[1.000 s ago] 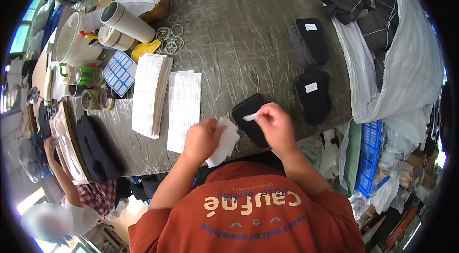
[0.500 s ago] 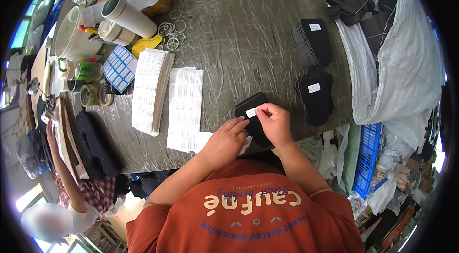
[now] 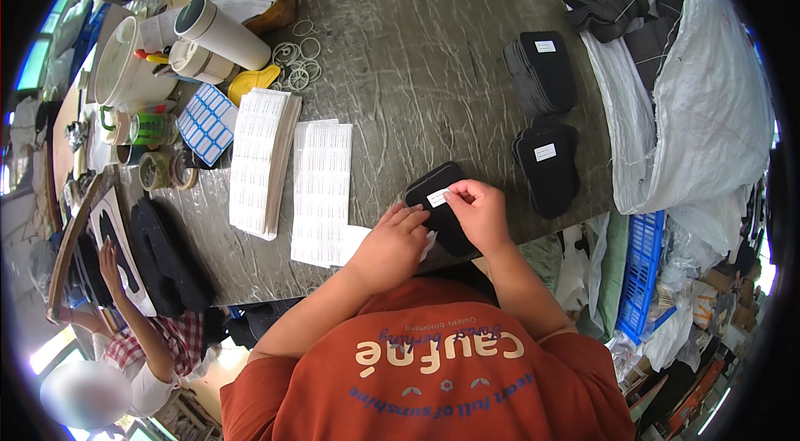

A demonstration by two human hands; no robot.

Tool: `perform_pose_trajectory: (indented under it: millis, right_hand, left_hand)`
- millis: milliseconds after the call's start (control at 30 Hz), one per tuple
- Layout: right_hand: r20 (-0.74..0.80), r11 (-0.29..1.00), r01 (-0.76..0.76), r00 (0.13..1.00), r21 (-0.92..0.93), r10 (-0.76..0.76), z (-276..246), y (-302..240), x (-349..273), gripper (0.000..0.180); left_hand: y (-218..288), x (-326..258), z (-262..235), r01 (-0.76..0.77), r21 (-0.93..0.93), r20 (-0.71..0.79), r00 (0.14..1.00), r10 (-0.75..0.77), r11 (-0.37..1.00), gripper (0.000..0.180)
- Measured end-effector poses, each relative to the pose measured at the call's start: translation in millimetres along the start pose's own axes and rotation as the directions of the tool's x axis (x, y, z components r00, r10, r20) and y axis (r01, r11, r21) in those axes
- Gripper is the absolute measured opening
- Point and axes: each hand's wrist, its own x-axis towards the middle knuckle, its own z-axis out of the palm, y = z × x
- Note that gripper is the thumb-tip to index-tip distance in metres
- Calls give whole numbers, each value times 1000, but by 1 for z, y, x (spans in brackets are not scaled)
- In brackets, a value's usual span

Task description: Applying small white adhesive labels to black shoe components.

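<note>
A small white label (image 3: 437,197) is pinched by the right hand (image 3: 482,212) over a black insole (image 3: 442,206) steadied by the left hand (image 3: 392,243); could easily get stuck on crooked if pressed unevenly.

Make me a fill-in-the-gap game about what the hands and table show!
1. The right hand presses a small ___ sticker onto a black insole.
2. The left hand rests on the same ___.
3. Right of the hands lie ___ stacks of black insoles, each stickered.

Missing words: white; insole; two
</note>
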Motion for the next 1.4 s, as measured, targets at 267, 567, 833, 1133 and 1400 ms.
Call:
perform_pose_trajectory:
  millis: [267,567,833,1133,1400]
  right_hand:
    - [-4,998,-5,1000,-56,5,3,1,0,6]
    - [-31,986,24,999,-167,-29,5,-1,2,8]
    - [-141,985,-86,988,-149,65,8,-6,3,33]
    - [-111,888,-19,993,-460,-37,4,-3,12,30]
    - [-193,869,326,888,-373,-416,3,12,10,18]
  left_hand:
    - [0,-1,1,-42,-28,-40,998,41,999,17]
    - [5,4,-2,-9,102,80,997,0,995,22]
    - [11,4,4,26,219,141,988,-58,975,25]
    - [13,24,-7,41,170,196,978,-75,985,20]
    - [-8,-6,-9,10,-88,115,993,0,996,12]
